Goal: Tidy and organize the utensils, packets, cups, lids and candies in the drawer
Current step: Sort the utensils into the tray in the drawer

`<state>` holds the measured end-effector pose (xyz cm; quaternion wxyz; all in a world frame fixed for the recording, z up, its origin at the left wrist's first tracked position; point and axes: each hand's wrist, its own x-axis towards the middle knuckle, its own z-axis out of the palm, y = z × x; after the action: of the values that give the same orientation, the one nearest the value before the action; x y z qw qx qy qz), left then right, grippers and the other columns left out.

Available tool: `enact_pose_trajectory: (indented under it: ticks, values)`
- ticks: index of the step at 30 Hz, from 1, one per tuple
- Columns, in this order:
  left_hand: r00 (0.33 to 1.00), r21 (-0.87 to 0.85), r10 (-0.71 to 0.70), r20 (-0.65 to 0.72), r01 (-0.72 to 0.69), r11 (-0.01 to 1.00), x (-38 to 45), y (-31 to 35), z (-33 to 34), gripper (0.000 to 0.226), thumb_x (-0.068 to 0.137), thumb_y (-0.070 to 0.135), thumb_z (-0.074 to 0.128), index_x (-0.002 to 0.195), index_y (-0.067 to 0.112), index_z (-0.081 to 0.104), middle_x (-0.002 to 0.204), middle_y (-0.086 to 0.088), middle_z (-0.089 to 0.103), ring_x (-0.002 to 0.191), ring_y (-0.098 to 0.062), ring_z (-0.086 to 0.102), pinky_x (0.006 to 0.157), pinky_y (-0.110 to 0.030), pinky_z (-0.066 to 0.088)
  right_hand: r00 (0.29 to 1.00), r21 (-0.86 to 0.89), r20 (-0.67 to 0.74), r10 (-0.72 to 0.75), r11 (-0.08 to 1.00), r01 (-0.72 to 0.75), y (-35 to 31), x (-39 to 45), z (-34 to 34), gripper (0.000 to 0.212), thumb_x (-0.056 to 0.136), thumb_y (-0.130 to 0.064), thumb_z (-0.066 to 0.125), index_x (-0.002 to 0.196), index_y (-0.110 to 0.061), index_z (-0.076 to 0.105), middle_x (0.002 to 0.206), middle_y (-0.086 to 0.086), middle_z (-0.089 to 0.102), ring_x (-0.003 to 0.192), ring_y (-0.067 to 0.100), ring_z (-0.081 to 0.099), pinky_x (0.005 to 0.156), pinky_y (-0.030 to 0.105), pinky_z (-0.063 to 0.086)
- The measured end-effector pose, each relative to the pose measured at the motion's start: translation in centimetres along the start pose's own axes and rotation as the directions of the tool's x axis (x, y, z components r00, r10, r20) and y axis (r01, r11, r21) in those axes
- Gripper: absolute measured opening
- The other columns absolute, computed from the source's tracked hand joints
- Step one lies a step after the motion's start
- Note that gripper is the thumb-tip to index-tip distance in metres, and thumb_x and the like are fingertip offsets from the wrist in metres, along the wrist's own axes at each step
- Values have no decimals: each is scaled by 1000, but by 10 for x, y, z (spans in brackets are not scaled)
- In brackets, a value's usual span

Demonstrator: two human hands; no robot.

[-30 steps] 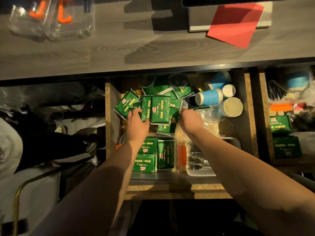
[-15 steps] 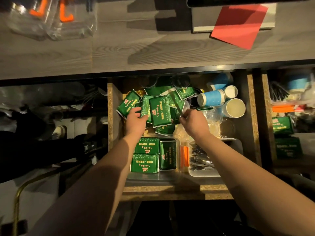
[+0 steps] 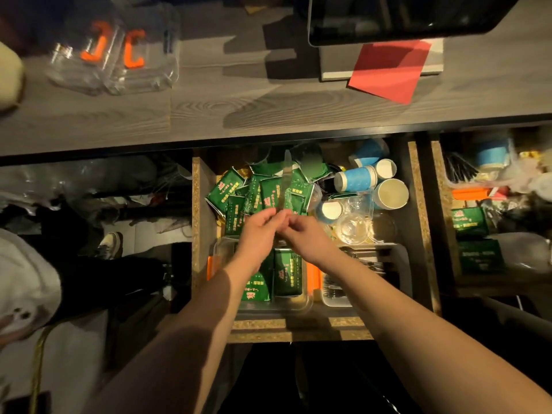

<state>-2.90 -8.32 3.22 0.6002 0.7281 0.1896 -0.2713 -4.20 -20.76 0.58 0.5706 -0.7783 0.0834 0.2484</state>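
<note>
Open drawer [image 3: 198, 204], chipboard-edged, pulled out from under a grey wood-grain surface [image 3: 209, 109]; all places given from the drawer. Far half, left and middle: loose heap of green packets [image 3: 239, 201] with pale print, overlapping at all angles. Far right corner: blue paper cups [image 3: 355, 178] lying on their sides, mouths toward the right wall, with clear plastic cups [image 3: 355, 227] just in front of them. Near half, left: clear tray [image 3: 298, 306] holding more green packets laid flat in rows, partly hidden by the forearms. Near half, right: clear bin [image 3: 400, 258] of utensils, contents too dim to tell apart. On the surface beyond the drawer: clear container with orange marks [image 3: 113, 52], red sheet [image 3: 388, 70], dark screen [image 3: 388, 16]. Right of the drawer: a second open drawer [image 3: 442, 204] with similar packets. Over the middle of the drawer, left hand [image 3: 257, 228] and right hand [image 3: 304, 234] meet fingertip to fingertip; both grips pinch the near end of a slim clear knife [image 3: 285, 186], which points away over the packet heap, lifted clear of it.
</note>
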Motion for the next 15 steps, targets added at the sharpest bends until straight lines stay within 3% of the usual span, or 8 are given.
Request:
enact_pose_trajectory:
  ticks: [2,4,6,9,12,15]
  values:
    - [998,-53,3,-63,-7,999,-6,0,0,28,106,23,47,112,12,72,101,4,73,92,-4,68,80,-18,53,1000,28,-4,-12,1000,12,-2,-4,3,30,94,-23,61,80,3,64,74,11,71,67,27,64,69,45,54]
    - [995,-53,17,-96,-22,998,-11,0,-2,30,107,21,45,108,9,72,95,3,73,82,2,68,74,-13,52,1000,48,-9,-6,999,6,-5,-8,3,32,94,-21,62,77,7,63,69,5,70,61,20,55,65,36,49]
    - [993,-39,33,-115,-38,999,-13,-1,-6,29,107,20,44,105,11,71,92,0,73,77,-3,67,65,-10,51,1000,63,-22,11,998,-10,-7,-12,3,29,93,-19,63,78,5,67,64,4,68,60,9,53,64,31,46]
    - [992,-42,56,-112,-61,997,-18,-1,-9,23,107,16,42,103,18,65,87,-8,69,72,-11,64,65,-19,54,996,76,-59,62,995,-57,-8,-21,-2,23,94,-15,61,75,-3,67,56,-12,60,52,4,50,61,27,44]
    - [994,-121,43,-100,-55,991,-25,1,-7,17,107,11,41,103,14,58,86,-11,67,74,-17,65,72,-28,58,991,106,-102,87,991,-76,-8,-32,-11,20,95,-15,58,86,1,66,63,-4,58,54,8,49,60,27,42]
    - [997,-125,25,-70,-34,992,-34,-1,3,15,106,12,44,101,14,58,93,-9,70,88,-22,69,85,-38,58,995,148,-68,79,987,-69,-10,-44,-18,14,97,-11,55,88,-3,63,69,-1,59,58,11,52,58,26,45]
